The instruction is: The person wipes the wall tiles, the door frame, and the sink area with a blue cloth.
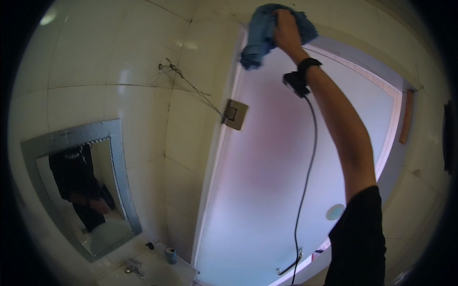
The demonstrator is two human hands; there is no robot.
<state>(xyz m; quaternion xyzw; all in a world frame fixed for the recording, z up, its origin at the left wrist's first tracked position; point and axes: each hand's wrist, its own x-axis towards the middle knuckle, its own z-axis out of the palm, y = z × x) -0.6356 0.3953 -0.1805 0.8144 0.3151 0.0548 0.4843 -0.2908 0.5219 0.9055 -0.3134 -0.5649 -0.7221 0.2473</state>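
Note:
My right hand (287,31), raised high, grips a bunched blue cloth (260,30) against the tiled wall just above the top of a frosted glass door (272,161). Part of the cloth hangs over the door's upper left corner. A black strap with a small black device (296,84) is around my right wrist, and a black cable runs down from it in front of the glass. My fingers are partly hidden by the cloth's folds. My left hand is out of view.
A metal hinge (236,114) joins the door's left edge, with twisted wire (193,87) running to the wall. A silver-framed mirror (116,153) hangs at left above a basin with a faucet (134,269) and a blue container (171,256). A door handle (290,264) is low down.

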